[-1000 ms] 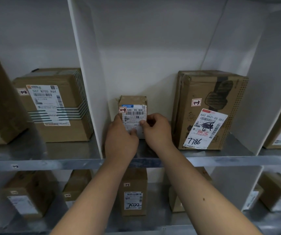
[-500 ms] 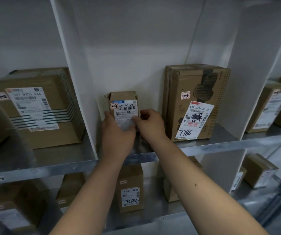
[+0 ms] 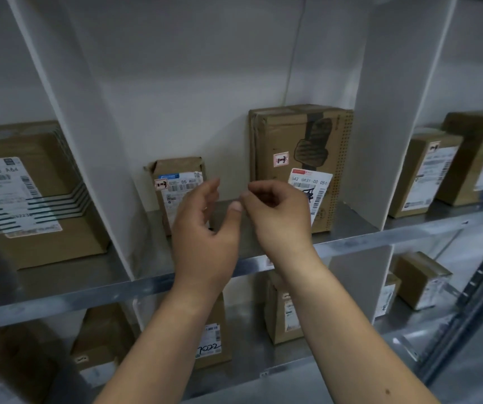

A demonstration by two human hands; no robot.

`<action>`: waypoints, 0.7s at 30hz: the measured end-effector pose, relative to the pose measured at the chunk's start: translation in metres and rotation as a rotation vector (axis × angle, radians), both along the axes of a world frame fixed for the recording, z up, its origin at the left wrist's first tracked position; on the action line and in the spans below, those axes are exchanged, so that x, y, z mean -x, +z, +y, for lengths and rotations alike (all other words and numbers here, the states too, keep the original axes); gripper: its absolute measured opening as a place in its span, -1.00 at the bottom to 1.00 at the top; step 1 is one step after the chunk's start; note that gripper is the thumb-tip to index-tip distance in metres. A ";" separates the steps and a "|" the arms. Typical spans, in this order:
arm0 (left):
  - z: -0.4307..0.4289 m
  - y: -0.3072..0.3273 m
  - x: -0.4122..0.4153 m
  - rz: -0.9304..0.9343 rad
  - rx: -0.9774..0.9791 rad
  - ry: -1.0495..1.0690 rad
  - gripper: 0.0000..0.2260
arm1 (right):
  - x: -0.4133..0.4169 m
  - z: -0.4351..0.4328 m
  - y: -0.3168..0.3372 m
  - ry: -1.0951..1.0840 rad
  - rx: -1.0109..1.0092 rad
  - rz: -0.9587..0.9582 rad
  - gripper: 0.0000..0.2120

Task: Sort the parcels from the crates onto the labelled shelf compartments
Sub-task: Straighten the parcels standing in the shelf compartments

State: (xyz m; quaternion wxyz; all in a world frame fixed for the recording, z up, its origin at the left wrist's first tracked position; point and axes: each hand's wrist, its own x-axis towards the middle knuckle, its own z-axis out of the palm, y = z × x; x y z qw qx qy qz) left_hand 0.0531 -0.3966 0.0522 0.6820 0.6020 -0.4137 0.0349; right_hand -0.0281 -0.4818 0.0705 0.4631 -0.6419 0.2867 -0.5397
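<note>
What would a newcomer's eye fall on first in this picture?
First, the left hand and right hand, both empty, held up before the metal shelf. Just behind them a small parcel stands upright on it near a white divider, with a taller parcel to its right.

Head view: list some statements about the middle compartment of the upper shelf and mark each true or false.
1. The small parcel stands upright in the same compartment as the tall parcel. True.
2. The left hand grips the small parcel. False: its fingers are relaxed in front of it and hold nothing.
3. The two parcels touch. False: a gap lies between them.
4. The tall parcel has a white label on its front. True.
</note>
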 end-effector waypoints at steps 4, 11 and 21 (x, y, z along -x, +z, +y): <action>-0.025 0.006 0.024 0.125 -0.034 0.047 -0.58 | 0.044 -0.023 0.007 -0.003 0.005 -0.082 -0.85; -0.072 -0.002 0.062 0.216 -0.087 0.180 -0.56 | 0.110 -0.087 -0.001 -0.118 0.068 0.093 -0.58; -0.103 0.000 0.073 0.198 -0.144 0.295 -0.71 | 0.101 -0.135 -0.016 0.096 0.048 0.207 -0.57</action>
